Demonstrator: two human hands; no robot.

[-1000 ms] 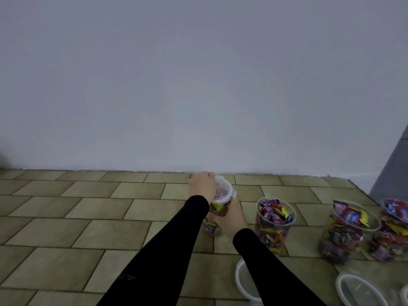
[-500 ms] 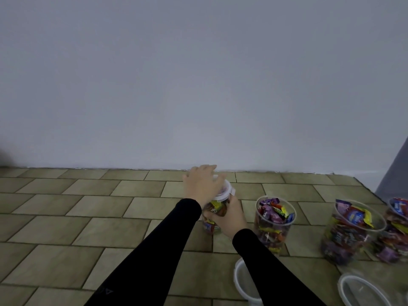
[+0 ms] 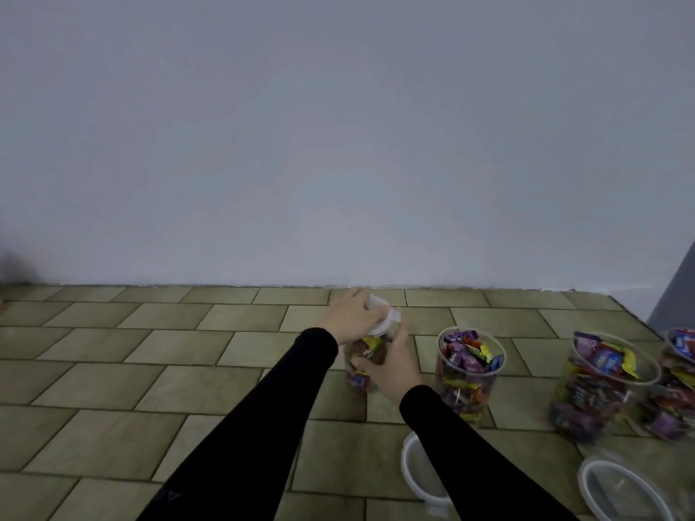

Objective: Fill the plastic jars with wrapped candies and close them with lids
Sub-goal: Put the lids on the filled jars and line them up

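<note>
A clear plastic jar [image 3: 364,357] full of wrapped candies stands on the tiled floor near the wall. My left hand [image 3: 351,317] lies flat on its white lid [image 3: 383,314], fingers spread over the top. My right hand [image 3: 391,364] is wrapped around the jar's side. To the right stand three more candy-filled jars without lids: one close by [image 3: 468,374], a larger one [image 3: 598,389], and one cut by the right edge [image 3: 677,385].
Two loose white-rimmed lids lie on the floor near me, one under my right forearm [image 3: 413,471] and one at the lower right [image 3: 620,490]. The grey wall [image 3: 338,144] runs just behind the jars. Bare tiles stretch to the left.
My left hand has moved from gripping the lid's far edge to lying over its top. The lid now sits lower on the jar. My right hand stays on the jar.
</note>
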